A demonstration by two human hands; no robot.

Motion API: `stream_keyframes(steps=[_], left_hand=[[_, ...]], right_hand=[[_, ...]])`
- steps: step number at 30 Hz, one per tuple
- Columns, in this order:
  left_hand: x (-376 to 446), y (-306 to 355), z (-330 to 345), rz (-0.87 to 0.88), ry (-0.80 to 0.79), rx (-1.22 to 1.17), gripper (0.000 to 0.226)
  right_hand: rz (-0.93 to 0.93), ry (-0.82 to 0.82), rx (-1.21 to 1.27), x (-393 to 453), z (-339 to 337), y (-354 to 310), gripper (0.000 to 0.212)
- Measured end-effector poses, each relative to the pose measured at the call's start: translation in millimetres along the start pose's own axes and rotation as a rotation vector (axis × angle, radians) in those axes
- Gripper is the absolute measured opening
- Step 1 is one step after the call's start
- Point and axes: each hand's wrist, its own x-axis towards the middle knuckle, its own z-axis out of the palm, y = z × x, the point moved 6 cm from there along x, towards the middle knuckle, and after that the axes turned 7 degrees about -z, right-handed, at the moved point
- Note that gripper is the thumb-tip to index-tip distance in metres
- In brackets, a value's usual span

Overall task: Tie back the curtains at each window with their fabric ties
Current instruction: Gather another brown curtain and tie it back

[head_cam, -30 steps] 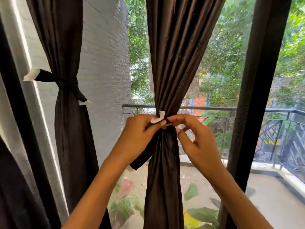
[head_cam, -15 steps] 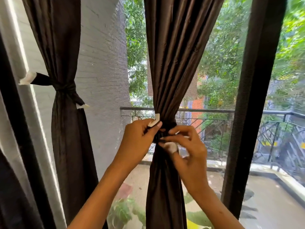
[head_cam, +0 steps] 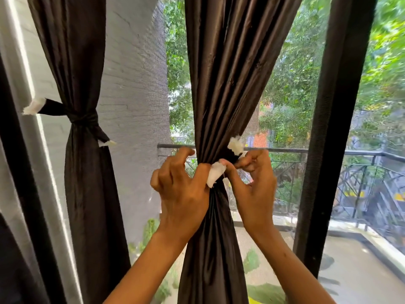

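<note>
From the head camera I see the middle curtain [head_cam: 221, 88] gathered at its waist. My left hand [head_cam: 182, 189] pinches one white-tipped end of the fabric tie [head_cam: 215, 174]; my right hand [head_cam: 254, 189] pinches the dark tie just beside it. The left curtain [head_cam: 85, 172] hangs tied.

Between the hands hangs a plain dark brown curtain [head_cam: 228, 84], its dark tie [head_cam: 233, 157] white-tipped.

Open gap between tied curtain [head_cam: 87, 172] and gathered curtain [head_cam: 219, 84], black frame post [head_cam: 333, 128] close right
</note>
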Motion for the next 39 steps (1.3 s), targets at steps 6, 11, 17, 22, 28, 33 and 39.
stream_keyframes(steps=[6,11,17,22,28,33,39], left_hand=[[6,-7,9,-0.126,-0.095,-0.111,0.018],[7,-9,14,-0.153,-0.136,-0.138,0.016],[6,-15,8,-0.139,-0.045,-0.201,0.009],[5,-17,8,-0.152,-0.03,-0.268,0.012],[6,-20,17,-0.225,-0.091,-0.31,0.013],[8,-18,20,-0.246,-0.116,-0.328,0.01],[9,-14,21,-0.35,-0.149,-0.376,0.006]], right_hand=[[-0.278,-0.269,-0.212,-9,11,-3,0.028],[-0.362,-0.333,-0.363,-10,13,-1,0.033],[-0.486,-0.284,-0.474,-8,7,-7,0.017],[-0.493,-0.357,-0.491,-7,4,-10,0.019],[-0.125,-0.485,-0.147,-7,-1,0,0.038],[-0.261,-0.646,-0.258,-4,0,-9,0.033],[-0.491,-0.556,-0.397,3,-7,-12,0.03]])
